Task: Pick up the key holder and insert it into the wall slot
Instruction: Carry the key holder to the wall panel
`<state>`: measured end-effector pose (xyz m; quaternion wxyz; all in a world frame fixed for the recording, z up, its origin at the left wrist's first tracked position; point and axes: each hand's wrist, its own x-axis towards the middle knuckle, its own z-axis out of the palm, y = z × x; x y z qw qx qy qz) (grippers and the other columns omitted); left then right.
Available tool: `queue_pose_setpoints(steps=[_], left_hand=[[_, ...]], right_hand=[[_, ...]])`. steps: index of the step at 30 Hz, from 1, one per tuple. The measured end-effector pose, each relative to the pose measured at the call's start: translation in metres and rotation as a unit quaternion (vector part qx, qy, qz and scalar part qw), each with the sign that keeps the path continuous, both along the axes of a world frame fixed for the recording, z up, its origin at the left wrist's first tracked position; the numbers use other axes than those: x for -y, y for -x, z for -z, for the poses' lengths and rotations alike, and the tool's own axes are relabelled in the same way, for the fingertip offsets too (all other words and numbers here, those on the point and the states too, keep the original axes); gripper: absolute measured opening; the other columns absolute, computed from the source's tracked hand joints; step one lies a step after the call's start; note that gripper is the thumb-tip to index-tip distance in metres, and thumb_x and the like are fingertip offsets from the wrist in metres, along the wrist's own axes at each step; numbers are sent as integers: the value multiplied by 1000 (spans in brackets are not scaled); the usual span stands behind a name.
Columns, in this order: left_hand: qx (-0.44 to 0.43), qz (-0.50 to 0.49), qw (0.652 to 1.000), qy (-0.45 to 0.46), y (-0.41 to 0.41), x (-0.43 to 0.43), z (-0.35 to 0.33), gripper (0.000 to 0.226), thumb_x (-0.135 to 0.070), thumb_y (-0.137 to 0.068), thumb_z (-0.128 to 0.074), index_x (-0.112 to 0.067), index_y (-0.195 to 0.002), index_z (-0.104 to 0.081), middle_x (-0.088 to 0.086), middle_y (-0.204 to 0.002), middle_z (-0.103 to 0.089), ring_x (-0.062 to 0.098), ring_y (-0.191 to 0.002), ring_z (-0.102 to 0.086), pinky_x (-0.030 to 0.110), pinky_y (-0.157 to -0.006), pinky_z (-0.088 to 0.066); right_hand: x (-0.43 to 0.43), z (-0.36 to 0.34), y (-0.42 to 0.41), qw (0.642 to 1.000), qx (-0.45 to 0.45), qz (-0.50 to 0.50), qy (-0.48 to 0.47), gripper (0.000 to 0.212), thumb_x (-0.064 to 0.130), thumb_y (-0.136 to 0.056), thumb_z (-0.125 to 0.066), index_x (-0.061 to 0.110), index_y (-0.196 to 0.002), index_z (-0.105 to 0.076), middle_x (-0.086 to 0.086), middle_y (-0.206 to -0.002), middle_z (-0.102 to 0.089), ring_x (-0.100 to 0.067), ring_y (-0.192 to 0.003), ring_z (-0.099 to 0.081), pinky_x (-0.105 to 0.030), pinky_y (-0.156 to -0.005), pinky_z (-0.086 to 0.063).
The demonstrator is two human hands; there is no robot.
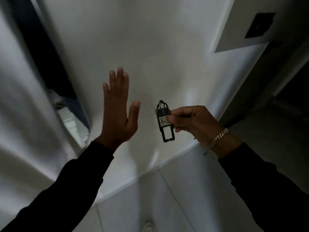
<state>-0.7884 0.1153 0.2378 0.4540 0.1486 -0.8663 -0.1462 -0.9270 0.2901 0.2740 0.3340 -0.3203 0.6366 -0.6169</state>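
Both hands are raised before the white wall (167, 56): the left hand (117, 113) flat and spread, holding nothing, the right hand (195, 123) pinching the black key holder (164, 122) by its labelled middle. Pickup looks done (the room is dim); next it must travel to the dark wall slot (260, 27), well apart near the wall's upper right corner.

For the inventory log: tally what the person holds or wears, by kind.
Key holder, pinched in the right hand: 1
Bracelet, on the right wrist: 1
Black sleeves: 2
Left hand open, holding nothing: 0
Total: 4
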Motion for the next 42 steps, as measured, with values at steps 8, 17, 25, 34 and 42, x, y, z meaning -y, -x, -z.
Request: queue_pose_setpoints(steps=[8, 17, 25, 34, 42], left_hand=[[-23, 54, 998, 23, 157, -15, -24, 68, -39, -103, -25, 4, -156, -15, 26, -166, -11, 40, -156, 1, 53, -127, 6], [-1, 45, 997, 57, 328, -82, -26, 69, -38, -102, -32, 3, -156, -18, 24, -167, -13, 38, -157, -2, 47, -128, 4], [6, 35, 994, 108, 435, -104, -39, 72, -38, -101, -41, 5, -155, -19, 27, -165, -13, 39, -157, -6, 55, -129, -10], [-89, -41, 978, 185, 551, -76, -89, 70, -36, -100, -42, 6, -153, -23, 29, -164, -17, 41, -156, -10, 54, -129, -6], [-60, -192, 939, 278, 629, -56, -122, 67, -35, -99, -38, 3, -153, -27, 28, -162, -24, 40, -154, -18, 44, -128, 0]], right_hand=[[-37, -7, 129, 995, -67, 63, 26, 26, -2, -77, -70, 23, -76, -76, 4, -70, -76, -8, -60, -66, -16, -53, -55], [-105, -9, 295, 991, -102, 73, 44, 20, 0, -79, -70, 19, -86, -74, -26, -98, -72, -29, -78, -66, -17, -55, -54], [-129, -35, 428, 992, -109, 45, 42, 17, -2, -81, -67, 3, -97, -69, -21, -92, -71, -17, -66, -62, -17, -54, -55], [-92, -82, 565, 977, -189, -11, 101, 25, 0, -79, -69, 25, -80, -71, 1, -75, -72, -21, -67, -63, -18, -56, -57], [-54, -140, 659, 952, -238, -56, 184, 32, -7, -79, -67, 25, -77, -69, 12, -60, -72, -1, -57, -64, -14, -52, -55]])
